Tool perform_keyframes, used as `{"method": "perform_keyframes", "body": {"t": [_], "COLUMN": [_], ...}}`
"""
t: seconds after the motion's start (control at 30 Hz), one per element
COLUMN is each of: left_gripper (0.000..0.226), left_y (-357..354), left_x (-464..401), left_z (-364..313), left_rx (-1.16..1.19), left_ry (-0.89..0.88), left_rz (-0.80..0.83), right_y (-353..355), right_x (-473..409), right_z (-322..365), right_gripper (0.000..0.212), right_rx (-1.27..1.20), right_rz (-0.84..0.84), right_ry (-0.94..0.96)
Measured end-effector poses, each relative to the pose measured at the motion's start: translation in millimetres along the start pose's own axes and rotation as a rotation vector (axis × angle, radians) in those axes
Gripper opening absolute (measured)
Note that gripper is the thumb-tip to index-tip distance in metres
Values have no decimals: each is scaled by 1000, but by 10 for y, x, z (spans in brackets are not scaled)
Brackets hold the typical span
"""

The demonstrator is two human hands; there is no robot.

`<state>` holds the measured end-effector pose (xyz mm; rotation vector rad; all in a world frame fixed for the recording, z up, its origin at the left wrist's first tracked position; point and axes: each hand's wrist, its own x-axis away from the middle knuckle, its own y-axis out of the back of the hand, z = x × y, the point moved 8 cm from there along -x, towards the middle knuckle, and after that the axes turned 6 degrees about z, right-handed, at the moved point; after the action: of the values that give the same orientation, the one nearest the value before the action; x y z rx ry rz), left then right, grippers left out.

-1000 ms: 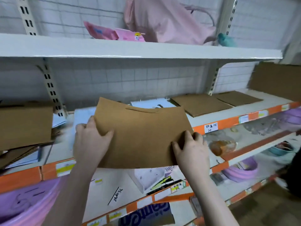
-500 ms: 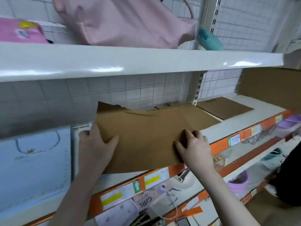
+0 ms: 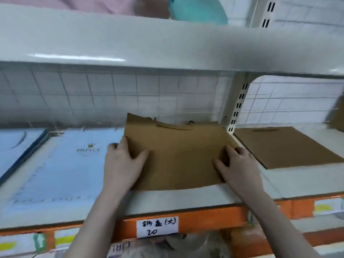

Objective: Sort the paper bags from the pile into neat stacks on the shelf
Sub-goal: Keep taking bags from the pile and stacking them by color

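Holding the brown paper bag (image 3: 178, 155) at centre frame, both hands kept the same grip as half a second earlier: the left hand (image 3: 123, 162) clasped the bag's left edge with thumb on top and fingers tucked out of sight beneath, and the right hand (image 3: 237, 164) clasped the right edge with its fingers curled over the paper. The bag now lay lower and farther in, its near edge resting on the white shelf (image 3: 186, 200) behind the orange price rail (image 3: 204, 220), where earlier that edge had overhung the rail. Its far edge stayed slightly lifted and ragged, a flat handle showing near the top. The camera had closed in: the upper shelf board (image 3: 167, 43) filled the top of the frame, with only scraps of a pink item and a teal item (image 3: 197, 10) above it. Left of the bag lay a pale blue bag (image 3: 74, 161) printed "PRINCE", flat, its right edge just beside the left hand. At right of frame, past the slotted upright (image 3: 237, 108), another brown bag (image 3: 284, 146) lay flat, apart from the held one. A handwritten label (image 3: 157, 227) on the rail read "20" at bottom centre.
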<state>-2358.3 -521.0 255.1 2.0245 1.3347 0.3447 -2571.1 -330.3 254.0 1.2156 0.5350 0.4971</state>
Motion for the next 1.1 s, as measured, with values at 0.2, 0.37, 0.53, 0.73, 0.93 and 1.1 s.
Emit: {"method": "perform_keyframes", "body": {"t": [0.2,0.37,0.53,0.73,0.93,1.1], "left_gripper": [48,51,46,41,47,72], "left_y": [-449,-657,-843,-895,-985,-942], "left_x": [-43,-141,-181,-265,-321,-128], "left_z": [-250,-207,-187,-160,-95,-186], "left_rx": [-109,-157,-216,-270,-319,-415], "left_ry": [69,115,142,138,142,-48], "left_rz": [-28,-25,14,45,115,117], "right_y": [-22,-94,-200,-291,-337,-360], "right_x": [-386,-538,-614,-677,-784,-694], "right_z": [-416,-501,-604,-576,-608,-588], "right_gripper": [46,44,48,43,49,73], "right_rx": [-17,7,9,2,-51,36], "right_rz": [88,132,189,173,164,196], "right_ry": [63,136,159,176,196,347]}}
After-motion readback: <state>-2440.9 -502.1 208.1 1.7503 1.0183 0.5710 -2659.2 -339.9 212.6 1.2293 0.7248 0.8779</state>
